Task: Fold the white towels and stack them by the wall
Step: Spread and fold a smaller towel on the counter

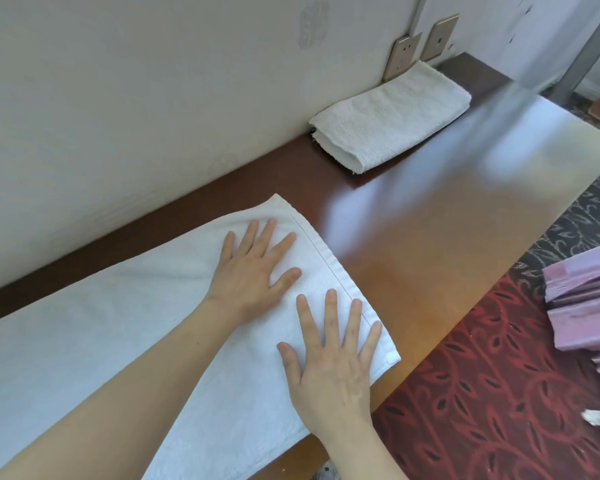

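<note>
Two hands: the left hand (253, 271) and the right hand (329, 362) both lie flat on the open towel (118, 341), with fingers straight and spread, and they pinch nothing.
Open towel, place: it lies on the brown table (430, 254), in the near left part of the scene, and runs out of the picture at the left.
Long axis: it goes from left to right; the hemmed end (350, 289) is at the right, just beyond the fingertips.
Hands on the towel: both are at the right end, the left hand on the far half toward the wall (118, 98) and the right hand on the near half by the table edge.
Corners: the far corner is just beyond the left fingertips; the near corner, with a small tab (392, 358), is just right of the right hand.
Folded towel (392, 123): it is far right, against the wall, well apart from the open one.
Coming move, as I judge: the right end must go over to the left along the long axis, each hand taking its own corner.
</note>
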A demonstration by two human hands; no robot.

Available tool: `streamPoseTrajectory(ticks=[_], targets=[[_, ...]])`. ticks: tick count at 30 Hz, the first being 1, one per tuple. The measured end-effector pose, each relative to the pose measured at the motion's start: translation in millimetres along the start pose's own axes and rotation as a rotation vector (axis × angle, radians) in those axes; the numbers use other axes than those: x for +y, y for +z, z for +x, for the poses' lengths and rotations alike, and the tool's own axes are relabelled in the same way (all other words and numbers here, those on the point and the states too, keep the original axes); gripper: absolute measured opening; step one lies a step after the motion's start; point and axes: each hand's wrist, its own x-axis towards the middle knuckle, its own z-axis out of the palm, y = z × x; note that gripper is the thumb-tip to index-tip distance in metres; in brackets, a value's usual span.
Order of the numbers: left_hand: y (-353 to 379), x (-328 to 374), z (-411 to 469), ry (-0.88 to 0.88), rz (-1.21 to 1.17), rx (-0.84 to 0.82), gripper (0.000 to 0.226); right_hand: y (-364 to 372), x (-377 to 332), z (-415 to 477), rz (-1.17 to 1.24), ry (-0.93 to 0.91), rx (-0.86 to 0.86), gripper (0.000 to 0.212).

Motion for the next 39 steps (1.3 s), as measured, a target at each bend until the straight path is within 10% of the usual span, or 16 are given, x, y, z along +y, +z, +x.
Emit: streamPoseTrajectory(ticks=[12, 39], targets=[[-15, -27, 5, 0.103, 0.000, -0.044, 0.070, -10, 33, 53, -0.060, -0.075, -0.097, 0.069], [21, -169, -280, -0.520, -0.104, 0.190, 0.070, -2, -147, 62, -0.085, -0.342, -0.198, 0.069]])
